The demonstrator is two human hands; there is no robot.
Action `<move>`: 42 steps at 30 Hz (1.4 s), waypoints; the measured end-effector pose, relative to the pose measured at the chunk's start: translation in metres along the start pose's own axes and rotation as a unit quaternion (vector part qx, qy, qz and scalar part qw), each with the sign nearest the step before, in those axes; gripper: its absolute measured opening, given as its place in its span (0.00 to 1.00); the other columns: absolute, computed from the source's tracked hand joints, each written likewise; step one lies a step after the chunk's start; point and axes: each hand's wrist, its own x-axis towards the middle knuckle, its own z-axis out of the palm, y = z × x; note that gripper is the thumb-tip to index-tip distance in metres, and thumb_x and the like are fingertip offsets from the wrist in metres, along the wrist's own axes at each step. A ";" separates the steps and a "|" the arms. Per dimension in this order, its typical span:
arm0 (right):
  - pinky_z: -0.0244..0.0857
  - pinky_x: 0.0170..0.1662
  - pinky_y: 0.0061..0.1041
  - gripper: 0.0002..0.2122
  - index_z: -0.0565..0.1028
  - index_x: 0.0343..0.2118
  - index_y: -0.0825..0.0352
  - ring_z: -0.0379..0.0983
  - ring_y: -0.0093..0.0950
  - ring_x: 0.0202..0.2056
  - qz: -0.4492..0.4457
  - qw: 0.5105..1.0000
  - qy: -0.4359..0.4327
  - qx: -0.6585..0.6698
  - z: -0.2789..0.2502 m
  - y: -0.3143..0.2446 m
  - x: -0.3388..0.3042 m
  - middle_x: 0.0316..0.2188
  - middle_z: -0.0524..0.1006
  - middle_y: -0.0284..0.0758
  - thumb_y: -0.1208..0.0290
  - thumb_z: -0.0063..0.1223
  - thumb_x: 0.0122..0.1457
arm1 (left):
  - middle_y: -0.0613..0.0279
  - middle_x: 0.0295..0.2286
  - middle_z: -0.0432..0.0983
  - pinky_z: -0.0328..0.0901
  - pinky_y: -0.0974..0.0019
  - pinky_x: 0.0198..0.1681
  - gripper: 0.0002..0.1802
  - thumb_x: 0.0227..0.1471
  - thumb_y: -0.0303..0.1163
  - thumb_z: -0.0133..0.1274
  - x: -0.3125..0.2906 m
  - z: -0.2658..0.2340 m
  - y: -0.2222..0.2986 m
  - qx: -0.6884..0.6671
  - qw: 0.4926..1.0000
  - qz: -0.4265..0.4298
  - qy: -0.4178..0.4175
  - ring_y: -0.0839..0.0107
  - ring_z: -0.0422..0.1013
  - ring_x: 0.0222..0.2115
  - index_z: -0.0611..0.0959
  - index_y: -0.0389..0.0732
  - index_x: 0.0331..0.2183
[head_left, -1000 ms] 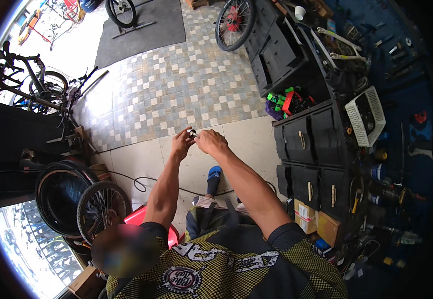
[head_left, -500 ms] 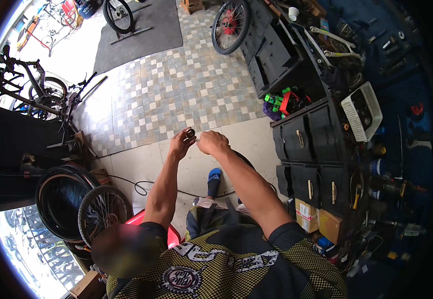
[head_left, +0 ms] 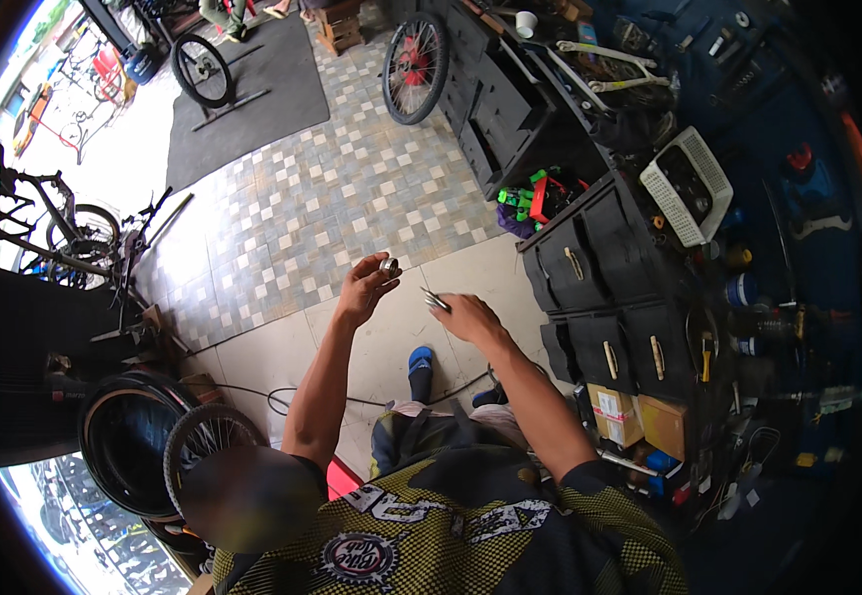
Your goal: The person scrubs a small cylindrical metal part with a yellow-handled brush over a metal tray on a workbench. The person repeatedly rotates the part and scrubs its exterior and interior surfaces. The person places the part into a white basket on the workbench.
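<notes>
In my left hand (head_left: 359,291), raised in front of me, a small metal ring (head_left: 389,265) is pinched between the fingertips. It looks like a bearing, but is too small to be sure. My right hand (head_left: 474,321) is closed around a short, slim metal tool (head_left: 437,299) whose thin tip points up and left, toward the ring. Tool and ring are apart, with tiled floor showing between them. The tool's exact kind cannot be made out, since my fingers cover part of it.
On my right run dark drawer cabinets (head_left: 589,283) with a white basket (head_left: 687,188) on top. Bicycle wheels (head_left: 215,436) and tyres (head_left: 133,466) stack at left. A black hose (head_left: 351,400) crosses the floor by my blue slipper (head_left: 420,359). Someone's leg (head_left: 225,18) shows at the far end.
My hands have moved apart: the right one, with the tool, has drawn right and toward me from the ring. The ring is turned differently. The whole view has shifted slightly.
</notes>
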 end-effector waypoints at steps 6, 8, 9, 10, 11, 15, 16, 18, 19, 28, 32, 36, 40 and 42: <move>0.71 0.50 0.48 0.19 0.78 0.53 0.60 0.77 0.51 0.48 0.186 0.972 0.141 -0.003 0.013 0.182 -0.135 0.43 0.82 0.47 0.55 0.57 0.65 | 0.58 0.56 0.72 0.72 0.52 0.60 0.24 0.59 0.20 0.59 -0.017 0.150 0.037 0.004 0.966 0.033 -0.257 0.56 0.72 0.58 0.75 0.39 0.56; 0.71 0.49 0.48 0.18 0.78 0.51 0.61 0.77 0.51 0.48 0.222 0.955 0.197 0.016 0.020 0.237 -0.187 0.43 0.81 0.48 0.55 0.58 0.64 | 0.56 0.56 0.72 0.72 0.52 0.60 0.25 0.57 0.19 0.59 -0.023 0.202 0.045 0.033 0.938 0.063 -0.340 0.52 0.71 0.60 0.75 0.39 0.56; 0.70 0.48 0.47 0.20 0.78 0.51 0.66 0.77 0.52 0.47 0.237 0.945 0.225 0.013 0.024 0.262 -0.214 0.43 0.81 0.50 0.55 0.59 0.64 | 0.53 0.57 0.71 0.73 0.51 0.60 0.26 0.56 0.21 0.61 -0.026 0.226 0.046 0.043 0.932 0.065 -0.355 0.50 0.71 0.60 0.75 0.39 0.56; 0.70 0.47 0.46 0.20 0.77 0.50 0.67 0.77 0.53 0.46 0.236 0.933 0.269 0.028 0.028 0.283 -0.237 0.42 0.80 0.50 0.56 0.59 0.65 | 0.52 0.57 0.71 0.73 0.50 0.59 0.26 0.56 0.21 0.62 -0.029 0.249 0.047 0.032 0.919 0.062 -0.389 0.49 0.71 0.60 0.75 0.39 0.55; 0.69 0.47 0.46 0.20 0.77 0.51 0.66 0.76 0.53 0.46 0.287 0.913 0.288 0.034 0.033 0.301 -0.259 0.42 0.79 0.49 0.55 0.60 0.64 | 0.51 0.56 0.71 0.73 0.50 0.59 0.26 0.55 0.22 0.63 -0.030 0.271 0.047 0.022 0.905 0.058 -0.421 0.49 0.71 0.60 0.75 0.39 0.55; 0.69 0.49 0.46 0.20 0.75 0.53 0.66 0.75 0.52 0.48 0.322 0.844 0.428 0.016 0.048 0.349 -0.343 0.44 0.77 0.49 0.58 0.62 0.64 | 0.48 0.56 0.71 0.75 0.47 0.58 0.26 0.55 0.23 0.63 -0.033 0.350 0.026 -0.010 0.864 0.023 -0.502 0.44 0.71 0.59 0.75 0.39 0.54; 0.68 0.50 0.46 0.21 0.75 0.54 0.66 0.74 0.51 0.49 0.347 0.819 0.456 0.010 0.051 0.356 -0.358 0.44 0.77 0.49 0.60 0.63 0.63 | 0.47 0.56 0.71 0.75 0.47 0.58 0.26 0.54 0.23 0.64 -0.033 0.368 0.017 -0.018 0.854 0.012 -0.520 0.43 0.71 0.59 0.75 0.40 0.54; 0.67 0.55 0.47 0.24 0.70 0.59 0.68 0.71 0.54 0.53 0.339 0.796 0.502 0.017 0.055 0.368 -0.391 0.51 0.73 0.52 0.73 0.61 0.61 | 0.45 0.56 0.71 0.75 0.47 0.58 0.27 0.54 0.22 0.63 -0.032 0.403 -0.003 -0.032 0.836 -0.022 -0.548 0.42 0.70 0.60 0.75 0.39 0.55; 0.66 0.57 0.47 0.25 0.68 0.60 0.68 0.70 0.55 0.55 0.360 0.773 0.522 0.024 0.057 0.373 -0.404 0.52 0.72 0.53 0.76 0.60 0.60 | 0.46 0.56 0.71 0.75 0.47 0.58 0.28 0.54 0.23 0.63 -0.031 0.419 -0.014 -0.041 0.823 -0.038 -0.565 0.43 0.70 0.60 0.74 0.39 0.56; 0.61 0.65 0.40 0.27 0.64 0.67 0.70 0.67 0.43 0.63 0.277 0.560 0.748 0.225 0.070 0.454 -0.494 0.60 0.70 0.47 0.86 0.48 0.64 | 0.39 0.57 0.70 0.76 0.44 0.56 0.36 0.54 0.22 0.61 -0.033 0.543 -0.117 -0.128 0.757 -0.166 -0.619 0.37 0.69 0.59 0.65 0.39 0.61; 0.65 0.60 0.34 0.23 0.65 0.65 0.70 0.69 0.34 0.58 0.153 0.491 0.765 0.387 0.060 0.479 -0.519 0.57 0.72 0.41 0.83 0.48 0.67 | 0.36 0.54 0.70 0.79 0.47 0.53 0.36 0.53 0.20 0.58 -0.040 0.574 -0.145 -0.134 0.752 -0.194 -0.615 0.36 0.70 0.57 0.62 0.36 0.60; 0.67 0.55 0.30 0.21 0.66 0.64 0.68 0.72 0.28 0.50 -0.020 0.343 0.754 0.560 0.046 0.494 -0.524 0.53 0.74 0.36 0.76 0.50 0.70 | 0.42 0.54 0.72 0.79 0.49 0.53 0.34 0.53 0.20 0.63 -0.044 0.598 -0.161 -0.094 0.760 -0.191 -0.614 0.42 0.72 0.56 0.68 0.37 0.59; 0.68 0.50 0.25 0.16 0.68 0.59 0.68 0.71 0.21 0.43 0.213 0.589 0.726 0.283 0.041 0.501 -0.513 0.44 0.76 0.34 0.73 0.50 0.71 | 0.48 0.54 0.72 0.77 0.56 0.55 0.30 0.51 0.16 0.64 -0.054 0.622 -0.165 0.037 0.788 -0.100 -0.606 0.54 0.72 0.57 0.75 0.34 0.56; 0.67 0.52 0.28 0.18 0.68 0.58 0.70 0.72 0.26 0.44 0.255 0.599 0.710 0.268 0.039 0.503 -0.507 0.44 0.77 0.36 0.71 0.53 0.69 | 0.50 0.54 0.72 0.77 0.59 0.55 0.31 0.49 0.15 0.66 -0.063 0.633 -0.162 0.150 0.798 -0.007 -0.584 0.58 0.71 0.57 0.76 0.33 0.55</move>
